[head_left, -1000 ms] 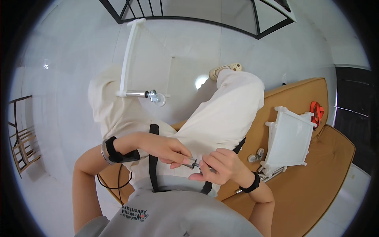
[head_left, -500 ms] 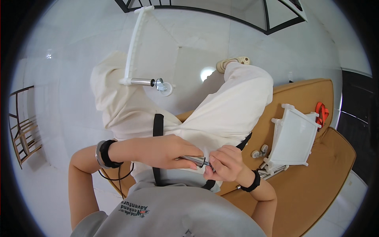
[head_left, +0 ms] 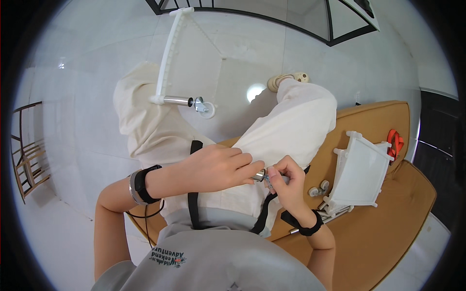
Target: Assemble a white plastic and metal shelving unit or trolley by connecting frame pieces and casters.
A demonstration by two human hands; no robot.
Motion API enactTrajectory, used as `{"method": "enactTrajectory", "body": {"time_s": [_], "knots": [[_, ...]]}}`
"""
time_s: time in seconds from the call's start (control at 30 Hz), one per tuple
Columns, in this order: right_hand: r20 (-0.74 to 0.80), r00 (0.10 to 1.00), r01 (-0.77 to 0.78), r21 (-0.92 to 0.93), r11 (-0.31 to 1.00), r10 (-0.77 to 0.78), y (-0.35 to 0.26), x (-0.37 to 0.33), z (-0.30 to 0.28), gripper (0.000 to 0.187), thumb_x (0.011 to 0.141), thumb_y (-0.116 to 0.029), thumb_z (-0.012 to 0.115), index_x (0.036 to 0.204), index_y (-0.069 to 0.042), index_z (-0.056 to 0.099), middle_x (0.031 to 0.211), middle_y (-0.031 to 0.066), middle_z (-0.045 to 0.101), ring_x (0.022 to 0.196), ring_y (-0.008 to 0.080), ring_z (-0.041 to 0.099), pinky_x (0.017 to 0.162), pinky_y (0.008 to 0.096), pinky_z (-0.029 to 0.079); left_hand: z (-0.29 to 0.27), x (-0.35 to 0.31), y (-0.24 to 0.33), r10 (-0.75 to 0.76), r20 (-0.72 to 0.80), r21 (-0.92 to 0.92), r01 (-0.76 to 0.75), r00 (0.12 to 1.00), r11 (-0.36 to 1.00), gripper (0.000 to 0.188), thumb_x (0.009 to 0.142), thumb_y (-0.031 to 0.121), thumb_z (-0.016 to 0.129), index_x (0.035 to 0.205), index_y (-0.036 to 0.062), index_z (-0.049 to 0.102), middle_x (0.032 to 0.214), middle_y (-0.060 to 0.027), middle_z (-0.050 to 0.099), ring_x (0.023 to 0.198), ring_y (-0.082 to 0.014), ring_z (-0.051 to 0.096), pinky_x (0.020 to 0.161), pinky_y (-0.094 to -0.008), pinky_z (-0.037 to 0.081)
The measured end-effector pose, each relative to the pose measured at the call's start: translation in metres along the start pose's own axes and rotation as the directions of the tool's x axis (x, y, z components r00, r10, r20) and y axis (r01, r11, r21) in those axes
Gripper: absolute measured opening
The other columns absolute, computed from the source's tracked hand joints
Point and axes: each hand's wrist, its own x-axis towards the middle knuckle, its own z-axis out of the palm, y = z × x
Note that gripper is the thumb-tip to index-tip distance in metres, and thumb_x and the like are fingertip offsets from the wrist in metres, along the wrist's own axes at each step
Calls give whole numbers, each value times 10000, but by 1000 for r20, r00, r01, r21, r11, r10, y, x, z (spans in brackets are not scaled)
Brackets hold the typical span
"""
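Over my lap, my left hand [head_left: 221,167] is closed round a short shiny metal tube [head_left: 259,175], most of it hidden by the fingers. My right hand [head_left: 291,184] pinches a caster [head_left: 270,182] at the tube's end; the fingers cover much of it, and I cannot tell whether it is seated in the tube. Against my left knee leans a white plastic shelf [head_left: 167,58]. From its near corner sticks another metal tube [head_left: 177,101], with a white-wheeled caster [head_left: 205,107] at its end.
Right of me on the brown sofa [head_left: 383,213] lie stacked white shelves [head_left: 357,169], loose casters [head_left: 319,188], metal tubes [head_left: 335,212] and a red strap [head_left: 395,144]. A black-framed table [head_left: 272,18] stands ahead. A brown rack [head_left: 30,155] is at far left.
Both hands have moved up and away from my body with the tube. My right hand has turned, and the caster in its fingers shows more. The leaning shelf has barely shifted.
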Motion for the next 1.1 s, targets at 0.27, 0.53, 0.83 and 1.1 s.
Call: {"method": "enactTrajectory", "body": {"time_s": [0.27, 0.53, 0.83, 1.1], "knots": [[590, 437, 855, -506, 112, -679, -16, 8, -6, 226, 708, -143, 701, 792, -15, 535, 659, 73, 559, 467, 180, 481, 419, 253, 367, -18, 1, -22, -262, 213, -586, 338, 941, 736, 369, 952, 354, 487, 1097, 25, 570, 843, -116, 598, 764, -251, 599, 732, -379, 470], [727, 225, 888, -426, -170, -649, -16, 4, -2, 239, 819, -165, 663, 837, -20, 474, 660, 88, 546, 473, 164, 438, 397, 242, 318, -10, -2, -15, -25, 820, -554, 805, 571, 211, 414, 976, 377, 440, 973, 1, 613, 765, -33, 610, 687, -109, 530, 657, -256, 438], [713, 247, 907, -408, -103, -657, -17, -3, -3, 198, 801, -132, 614, 848, -9, 467, 670, 92, 549, 479, 173, 462, 392, 244, 321, -12, -6, -4, 21, 688, -691, 646, 726, 324, 337, 928, 272, 577, 1105, -13, 600, 698, -37, 587, 624, -86, 524, 563, -250, 384], [610, 335, 896, -442, 42, -718, -10, -3, 0, 258, 700, -102, 619, 882, 22, 483, 676, 93, 547, 462, 183, 440, 389, 280, 341, -3, -17, 2, -39, 478, -753, 432, 877, 497, 353, 898, 280, 622, 1060, -32, 596, 751, -111, 590, 611, -192, 532, 568, -302, 405]]}}
